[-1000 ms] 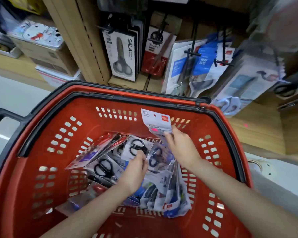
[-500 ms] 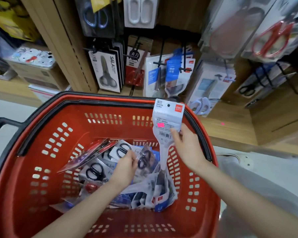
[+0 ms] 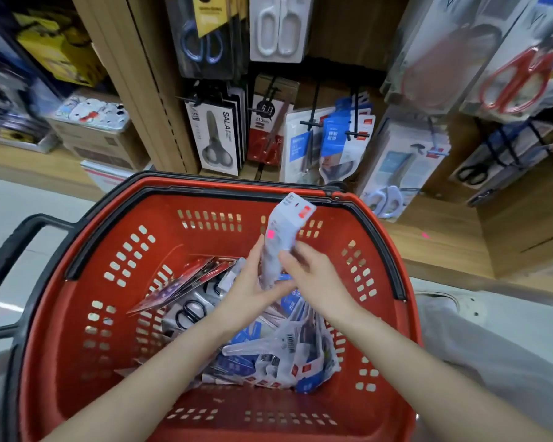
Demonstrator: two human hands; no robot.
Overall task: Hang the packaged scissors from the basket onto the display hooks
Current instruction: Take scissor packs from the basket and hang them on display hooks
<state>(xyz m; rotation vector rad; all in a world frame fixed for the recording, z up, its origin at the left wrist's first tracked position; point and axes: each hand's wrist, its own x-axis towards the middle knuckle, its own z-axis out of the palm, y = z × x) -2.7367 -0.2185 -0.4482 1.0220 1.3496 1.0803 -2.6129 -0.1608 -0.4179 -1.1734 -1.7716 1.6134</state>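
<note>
Two hands are meeting over the middle of the red basket (image 3: 160,215), both holding one white scissors pack (image 3: 286,228). The left hand (image 3: 253,291) is gripping the pack's lower part, its fingers running up the pack's left edge and its thumb lying across underneath. The right hand (image 3: 316,282) is pinching the pack from the right, thumb on the face and fingers curling behind. The pack is standing nearly upright above the basket's contents, its hang-hole end leaning toward the basket's far rim; it is showing a red label at that end and a pink sticker lower down. More packaged scissors (image 3: 278,358) are lying heaped inside the basket, toward its right wall, with a black-handled pair (image 3: 190,312) showing nearer its left wall. Beyond the basket's far rim, black display hooks (image 3: 314,103) are carrying blue-and-white packs (image 3: 332,141).
</note>
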